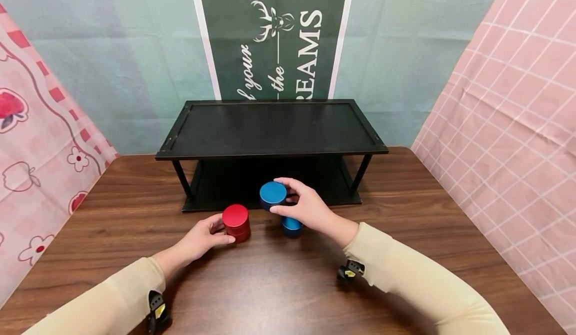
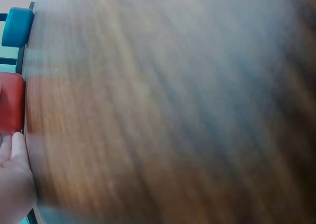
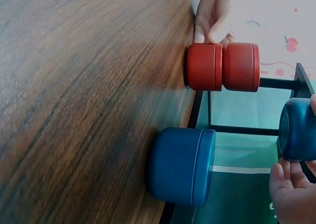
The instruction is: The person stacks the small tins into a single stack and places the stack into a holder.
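Two red round tins stand stacked on the table, an upper red tin (image 1: 236,216) on a lower red tin (image 3: 202,68). My left hand (image 1: 202,237) holds the stack from its left side, thumb in front and fingers behind. Between the thumb and fingers of my right hand (image 1: 312,210) is a blue round tin (image 1: 273,192), held up off the table. Below and slightly right of it, another blue tin (image 1: 292,229) stands on the table; in the right wrist view a gap shows between the two blue tins. The right hand partly covers the lower one in the head view.
A black two-tier shelf (image 1: 270,127) stands just behind the tins, its lower board (image 1: 333,199) close to them. Wood table (image 1: 252,295) extends in front and to both sides. Cloths hang around it, including a pink checked one (image 1: 508,105) at right.
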The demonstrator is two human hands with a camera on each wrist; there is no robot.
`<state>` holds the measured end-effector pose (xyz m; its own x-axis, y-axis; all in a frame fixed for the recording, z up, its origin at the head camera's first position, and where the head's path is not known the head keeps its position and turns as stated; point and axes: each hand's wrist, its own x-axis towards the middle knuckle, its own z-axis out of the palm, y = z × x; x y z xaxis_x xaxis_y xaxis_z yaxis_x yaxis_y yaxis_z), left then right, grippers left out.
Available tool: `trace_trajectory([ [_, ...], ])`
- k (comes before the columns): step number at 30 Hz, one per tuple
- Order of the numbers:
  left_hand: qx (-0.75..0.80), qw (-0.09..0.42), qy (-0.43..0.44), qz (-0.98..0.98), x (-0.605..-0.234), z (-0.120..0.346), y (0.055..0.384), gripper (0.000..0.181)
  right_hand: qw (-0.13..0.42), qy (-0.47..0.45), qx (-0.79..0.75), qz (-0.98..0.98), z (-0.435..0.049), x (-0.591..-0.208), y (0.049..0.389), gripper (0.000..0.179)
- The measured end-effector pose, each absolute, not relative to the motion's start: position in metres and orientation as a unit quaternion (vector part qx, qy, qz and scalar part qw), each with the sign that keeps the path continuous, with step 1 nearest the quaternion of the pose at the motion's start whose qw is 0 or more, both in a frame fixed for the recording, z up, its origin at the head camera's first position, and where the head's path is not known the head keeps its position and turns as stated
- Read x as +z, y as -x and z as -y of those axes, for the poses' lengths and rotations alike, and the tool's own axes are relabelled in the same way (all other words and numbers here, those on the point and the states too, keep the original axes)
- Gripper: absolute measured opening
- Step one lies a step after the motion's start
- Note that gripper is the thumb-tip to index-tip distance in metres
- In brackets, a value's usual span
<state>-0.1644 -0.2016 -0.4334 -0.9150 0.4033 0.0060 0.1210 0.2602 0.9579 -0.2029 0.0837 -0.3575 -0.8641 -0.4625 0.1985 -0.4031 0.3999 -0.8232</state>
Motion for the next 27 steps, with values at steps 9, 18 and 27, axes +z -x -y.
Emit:
trace_trajectory([
  [9,0.587,0.12,-0.166,-0.784,-0.434,0.201,0.165,0.058,0.04,0.259,-0.482,-0.836,-0.077,-0.36,0.202,0.059],
  [18,0.59,0.125,-0.164,-0.781,-0.433,0.201,0.164,0.059,0.037,0.269,-0.492,-0.827,-0.064,-0.363,0.201,0.058],
  [27,0.59,0.125,-0.166,-0.78,-0.432,0.201,0.163,0.059,0.039,0.28,-0.49,-0.824,-0.052,-0.367,0.2,0.06],
])
